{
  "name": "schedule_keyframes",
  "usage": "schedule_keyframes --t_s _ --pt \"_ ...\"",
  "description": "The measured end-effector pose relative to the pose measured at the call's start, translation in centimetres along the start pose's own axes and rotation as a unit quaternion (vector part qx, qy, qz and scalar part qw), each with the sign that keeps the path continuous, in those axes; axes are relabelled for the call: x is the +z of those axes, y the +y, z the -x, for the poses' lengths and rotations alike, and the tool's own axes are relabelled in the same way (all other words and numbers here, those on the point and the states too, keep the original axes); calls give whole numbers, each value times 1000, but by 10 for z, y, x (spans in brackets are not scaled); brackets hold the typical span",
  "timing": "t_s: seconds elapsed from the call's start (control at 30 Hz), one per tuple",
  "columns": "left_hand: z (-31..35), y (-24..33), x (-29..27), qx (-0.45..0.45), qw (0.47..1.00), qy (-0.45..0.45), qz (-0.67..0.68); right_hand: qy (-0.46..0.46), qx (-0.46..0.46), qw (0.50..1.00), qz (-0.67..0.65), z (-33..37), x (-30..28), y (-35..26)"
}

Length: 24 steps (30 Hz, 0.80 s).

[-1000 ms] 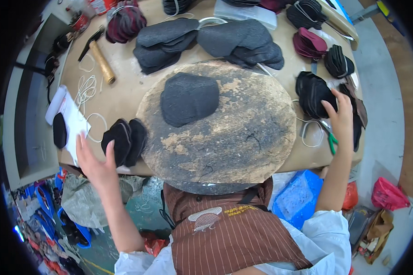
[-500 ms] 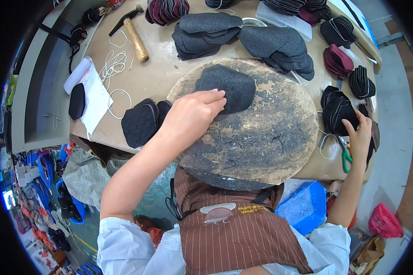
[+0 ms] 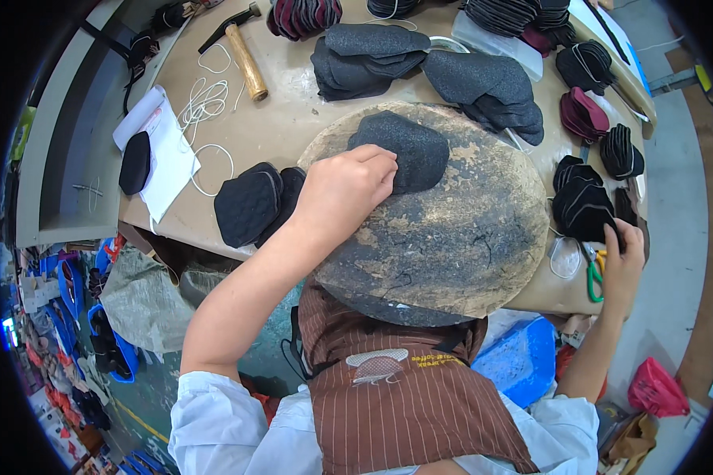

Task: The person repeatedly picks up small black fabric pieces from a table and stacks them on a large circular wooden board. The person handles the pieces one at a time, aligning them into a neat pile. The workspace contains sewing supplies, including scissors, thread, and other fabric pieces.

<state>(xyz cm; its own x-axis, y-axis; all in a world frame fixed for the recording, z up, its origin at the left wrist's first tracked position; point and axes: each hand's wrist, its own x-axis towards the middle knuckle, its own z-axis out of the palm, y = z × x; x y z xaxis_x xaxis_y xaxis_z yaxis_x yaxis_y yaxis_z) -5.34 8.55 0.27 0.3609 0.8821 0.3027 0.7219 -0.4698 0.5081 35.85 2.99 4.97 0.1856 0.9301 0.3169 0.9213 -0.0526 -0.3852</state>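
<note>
A curved dark grey pad (image 3: 408, 146) with a speckled surface, maybe a stack of several, lies on the upper part of a worn round wooden block (image 3: 483, 237). My left hand (image 3: 348, 186) is closed at the pad's left edge, fingertips bent against it and partly hidden. Off to the right, a fanned stack of black padded pieces (image 3: 582, 202) with light edges rests on the table. The fingers and thumb of my right hand (image 3: 624, 257) pinch the near right corner of that stack. Below it lie green-handled scissors (image 3: 594, 279), close to my right hand.
Grey pad stacks (image 3: 372, 63) stand behind the block. Black quilted pieces (image 3: 249, 204) lie left of it. A hammer (image 3: 247, 63), white cord (image 3: 204, 107) and paper (image 3: 162, 158) occupy the table's left. Maroon pieces (image 3: 585, 115) and tied black bundles (image 3: 585, 65) line the right edge.
My right hand has slid from the side of the black stack down to its near corner, and the pieces have fanned out more. My left hand's fingers have curled in more at the grey pad's edge.
</note>
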Motion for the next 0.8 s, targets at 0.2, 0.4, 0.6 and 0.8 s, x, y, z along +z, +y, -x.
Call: schedule_keyframes --t_s 0.2,0.4,0.6,0.8 --pt "9 -12 3 145 986 7 -86 -80 57 953 -287 2 -20 -27" --pt "6 -8 1 120 986 -58 -98 -110 51 941 -317 14 -3 -42" --pt "5 -7 -1 115 987 -65 -96 -124 47 939 -316 18 2 -46" --pt "8 -2 5 156 975 -22 -157 -136 43 936 -321 21 5 -49"
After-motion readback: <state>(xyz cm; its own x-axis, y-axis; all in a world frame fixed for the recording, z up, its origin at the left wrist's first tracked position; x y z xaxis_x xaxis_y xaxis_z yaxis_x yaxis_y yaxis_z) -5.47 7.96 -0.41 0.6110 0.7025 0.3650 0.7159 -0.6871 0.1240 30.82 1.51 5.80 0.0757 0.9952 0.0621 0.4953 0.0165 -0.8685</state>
